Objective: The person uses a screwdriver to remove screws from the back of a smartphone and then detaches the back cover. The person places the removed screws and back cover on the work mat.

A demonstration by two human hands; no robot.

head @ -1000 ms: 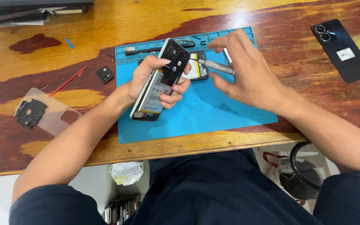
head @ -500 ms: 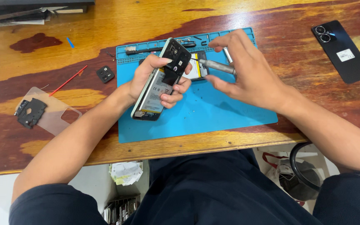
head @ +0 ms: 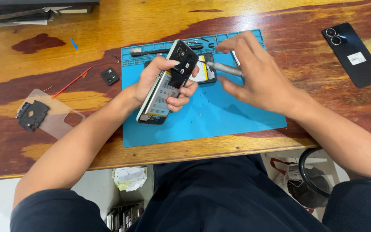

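the left hand (head: 159, 81) grips an opened phone (head: 166, 83) with its back cover off, the battery and black inner plate showing; the fingers (head: 181, 98) are clamped around its edges, thumb along the near side. the phone sits tilted above the blue mat (head: 220, 116), its top end pointing toward 1 o'clock. the right hand (head: 258, 75) holds a slim grey screwdriver (head: 222, 68), fingers closed on its handle, with the tip pointing toward 9 o'clock and touching the upper part of the phone near the camera area. a second phone (head: 205, 71) with a yellowish battery lies flat on the mat just behind the held one, partly hidden. a few tiny screws (head: 198, 114) are scattered on the mat at 5 o'clock from the held phone. along the mat's far rim lie dark tools (head: 151, 51). on the wooden table (head: 108, 25), at 9 o'clock from the mat, sit a small black square part (head: 109, 76), a red stick (head: 71, 82), and further out a clear phone case (head: 59, 118) with a black plate (head: 33, 115) on it. at 2 o'clock, well apart, a dark phone (head: 353, 53) lies back-up.
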